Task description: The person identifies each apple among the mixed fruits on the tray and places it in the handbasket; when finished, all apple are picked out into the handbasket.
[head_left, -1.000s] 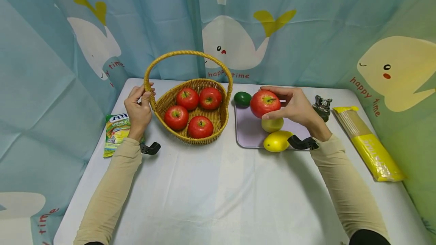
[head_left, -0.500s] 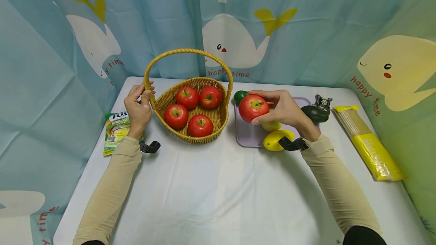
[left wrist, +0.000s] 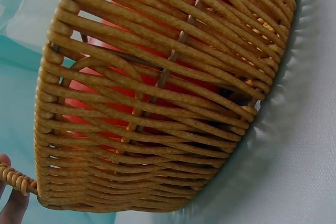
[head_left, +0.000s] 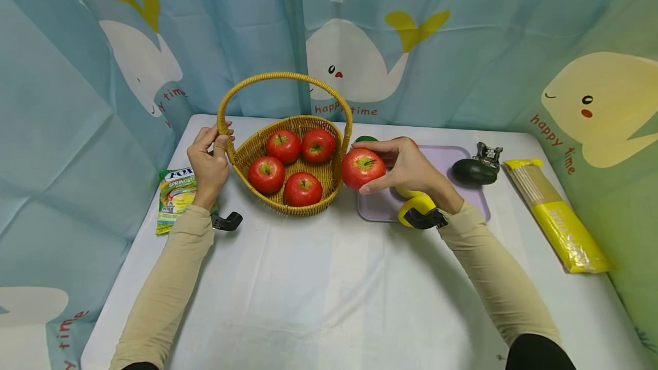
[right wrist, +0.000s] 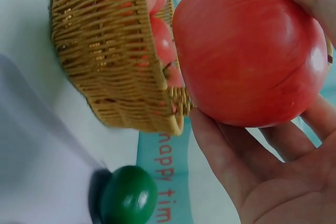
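Observation:
A wicker basket (head_left: pixel 285 205) with a tall arched handle stands at the back of the table, several red apples lying inside it. My left hand (head_left: pixel 209 161) grips the handle's left foot with fingers and thumb. In my right hand (head_left: pixel 411 170) is another red apple (head_left: pixel 362 168), held between thumb and fingers just right of the basket's rim. The right wrist view has this apple (right wrist: pixel 249 51) up close, with the basket wall (right wrist: pixel 105 51) behind it. In the left wrist view the weave (left wrist: pixel 147 103) fills most of the picture, red apples showing through the gaps.
A lilac tray (head_left: pixel 377 214) on the right is partly covered by my right hand. A yellow lemon (head_left: pixel 417 205) and a green fruit (right wrist: pixel 128 195) are at it, a dark avocado (head_left: pixel 474 172) at its right edge. A noodle packet (head_left: pixel 560 218) lies far right, a Fox's packet (head_left: pixel 175 201) left.
My right hand has carried its apple leftward from above the tray to the basket's right side. The dark avocado has come into sight from behind that hand. My left hand keeps its grip.

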Action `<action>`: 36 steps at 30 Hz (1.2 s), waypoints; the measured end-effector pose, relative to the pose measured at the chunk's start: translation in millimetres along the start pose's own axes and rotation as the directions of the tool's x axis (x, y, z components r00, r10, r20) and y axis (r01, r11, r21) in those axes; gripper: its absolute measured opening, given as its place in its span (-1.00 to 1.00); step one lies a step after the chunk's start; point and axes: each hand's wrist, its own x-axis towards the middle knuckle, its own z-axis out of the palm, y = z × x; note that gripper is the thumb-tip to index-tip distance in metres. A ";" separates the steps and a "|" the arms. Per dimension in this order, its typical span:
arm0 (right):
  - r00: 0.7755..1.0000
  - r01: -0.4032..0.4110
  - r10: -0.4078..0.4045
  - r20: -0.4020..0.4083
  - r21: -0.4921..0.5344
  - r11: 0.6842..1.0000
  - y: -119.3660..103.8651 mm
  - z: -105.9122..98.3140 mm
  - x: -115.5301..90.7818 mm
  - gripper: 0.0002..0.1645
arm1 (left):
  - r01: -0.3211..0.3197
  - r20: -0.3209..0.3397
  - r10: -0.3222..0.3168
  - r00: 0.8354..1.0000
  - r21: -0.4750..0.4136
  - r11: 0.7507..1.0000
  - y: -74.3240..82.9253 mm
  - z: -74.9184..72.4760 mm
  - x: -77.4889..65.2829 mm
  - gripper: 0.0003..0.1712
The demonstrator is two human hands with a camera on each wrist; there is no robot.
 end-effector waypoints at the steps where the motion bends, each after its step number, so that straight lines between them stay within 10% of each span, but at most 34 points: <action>1: 1.000 0.001 -0.001 0.000 -0.003 1.000 -1.1 2.0 1.0 -0.01 | -0.001 0.004 0.001 1.000 -0.001 1.000 -0.4 -0.5 0.2 -0.75; 36: 0.990 0.125 -0.083 0.117 -0.421 0.898 -21.0 58.8 50.4 0.03 | 0.011 -0.004 -0.011 1.000 -0.012 1.000 -0.3 0.5 -0.2 -0.77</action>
